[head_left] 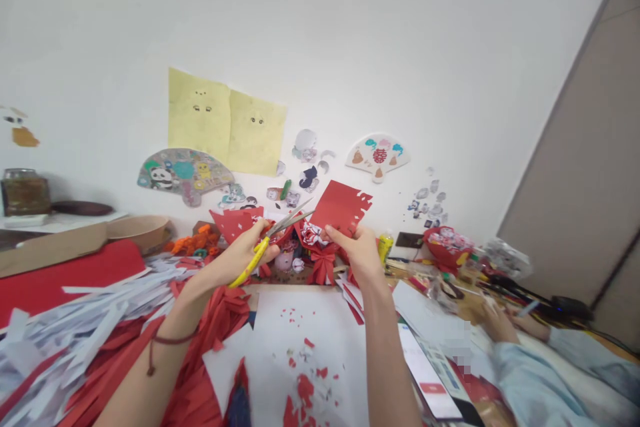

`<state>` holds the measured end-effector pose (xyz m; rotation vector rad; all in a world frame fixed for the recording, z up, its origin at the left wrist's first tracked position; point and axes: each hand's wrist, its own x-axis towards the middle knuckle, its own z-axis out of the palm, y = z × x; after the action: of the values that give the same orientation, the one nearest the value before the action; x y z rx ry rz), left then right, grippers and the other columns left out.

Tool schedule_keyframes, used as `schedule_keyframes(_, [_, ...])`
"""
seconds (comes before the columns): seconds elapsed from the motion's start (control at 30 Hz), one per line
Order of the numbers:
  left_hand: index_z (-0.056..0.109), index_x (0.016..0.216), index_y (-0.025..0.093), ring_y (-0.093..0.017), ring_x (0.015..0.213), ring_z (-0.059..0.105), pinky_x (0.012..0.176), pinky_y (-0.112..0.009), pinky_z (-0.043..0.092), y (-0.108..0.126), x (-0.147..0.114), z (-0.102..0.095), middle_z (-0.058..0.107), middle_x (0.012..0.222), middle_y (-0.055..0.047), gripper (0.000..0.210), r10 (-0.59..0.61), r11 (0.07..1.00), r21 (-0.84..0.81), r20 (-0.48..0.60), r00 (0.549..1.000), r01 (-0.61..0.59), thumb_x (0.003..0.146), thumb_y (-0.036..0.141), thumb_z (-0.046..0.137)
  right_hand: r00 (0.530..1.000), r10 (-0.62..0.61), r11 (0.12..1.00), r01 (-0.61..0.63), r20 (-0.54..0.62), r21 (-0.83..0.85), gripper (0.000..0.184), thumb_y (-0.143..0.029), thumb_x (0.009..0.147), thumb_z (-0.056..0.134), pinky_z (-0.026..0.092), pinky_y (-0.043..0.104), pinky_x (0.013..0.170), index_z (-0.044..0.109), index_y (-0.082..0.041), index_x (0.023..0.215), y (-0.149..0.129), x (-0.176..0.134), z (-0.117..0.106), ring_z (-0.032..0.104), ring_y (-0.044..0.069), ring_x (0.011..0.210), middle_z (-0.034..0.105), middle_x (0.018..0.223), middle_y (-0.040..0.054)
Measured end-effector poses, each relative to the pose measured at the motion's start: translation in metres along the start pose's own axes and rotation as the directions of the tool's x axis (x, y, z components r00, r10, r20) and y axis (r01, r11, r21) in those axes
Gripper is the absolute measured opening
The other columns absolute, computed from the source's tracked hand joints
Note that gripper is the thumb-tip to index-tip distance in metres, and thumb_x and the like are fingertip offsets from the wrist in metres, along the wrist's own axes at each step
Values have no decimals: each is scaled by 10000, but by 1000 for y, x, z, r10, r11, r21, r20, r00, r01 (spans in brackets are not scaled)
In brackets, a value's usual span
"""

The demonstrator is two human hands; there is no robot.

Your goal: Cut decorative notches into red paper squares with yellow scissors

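My left hand (250, 255) grips the yellow handles of a pair of scissors (259, 259), their metal blades pointing up and to the right, slightly apart. Between thumb and fingers, my right hand (357, 247) holds a red sheet of paper (337, 207) by its lower edge. Notches are cut along the sheet's right side. The blade tips are close to the sheet's left edge; whether they touch it I cannot tell. Below both hands a white sheet (305, 320) lies on the table, strewn with small red paper scraps (305, 387).
White and red paper strips (90, 327) are heaped at the left. Red paper bouquets (323, 263) stand behind my hands. A phone (430, 373) lies at the right, beside another person's sleeves (530, 373). A yellow bottle (385, 247) stands near the wall.
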<state>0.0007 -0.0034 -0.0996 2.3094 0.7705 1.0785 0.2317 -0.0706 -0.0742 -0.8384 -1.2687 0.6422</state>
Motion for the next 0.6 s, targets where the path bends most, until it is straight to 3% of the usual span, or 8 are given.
schedule_keyframes(0.1, [456, 1020, 191, -138, 660, 461, 680, -290, 399, 2, 2, -3, 515, 746, 31, 390, -73, 984, 160, -35, 997, 78, 810, 506, 548, 1000, -9, 999, 9, 13, 38, 203, -318, 711, 775, 540, 297, 735, 731, -140, 798, 2, 5, 2, 691, 186, 761, 749, 817, 61])
schedule_keyframes(0.2, [489, 1009, 181, -191, 769, 516, 758, -336, 411, 4, 5, -4, 561, 845, -18, 397, -54, 964, 256, -72, 996, 71, 802, 516, 546, 1000, -17, 998, 15, 26, 63, 205, -315, 707, 780, 544, 294, 735, 734, -146, 814, 6, 11, 5, 694, 188, 776, 752, 840, 61])
schedule_keyframes(0.33, [527, 967, 173, -219, 867, 518, 780, -340, 411, 4, 8, -1, 560, 963, -69, 364, 10, 961, 274, -114, 993, 22, 840, 511, 481, 999, -32, 998, 31, 31, 54, 205, -316, 705, 782, 546, 285, 715, 735, -149, 815, 12, 15, 9, 690, 180, 746, 751, 820, 56])
schedule_keyframes(0.47, [548, 899, 171, -192, 754, 515, 699, -300, 385, 6, 12, 0, 596, 852, -42, 356, -33, 942, 331, -81, 996, 58, 849, 516, 477, 998, -33, 999, 31, 44, 40, 194, -319, 724, 764, 553, 285, 721, 735, -138, 788, 20, 19, 12, 695, 180, 735, 751, 783, 59])
schedule_keyframes(0.6, [542, 999, 184, -186, 722, 539, 667, -279, 375, 3, 15, 3, 620, 837, -23, 371, -102, 947, 298, -75, 992, 120, 839, 517, 512, 1000, -6, 995, 7, -12, 97, 193, -304, 693, 783, 563, 297, 705, 735, -151, 801, 30, 24, 14, 699, 181, 700, 751, 762, 43])
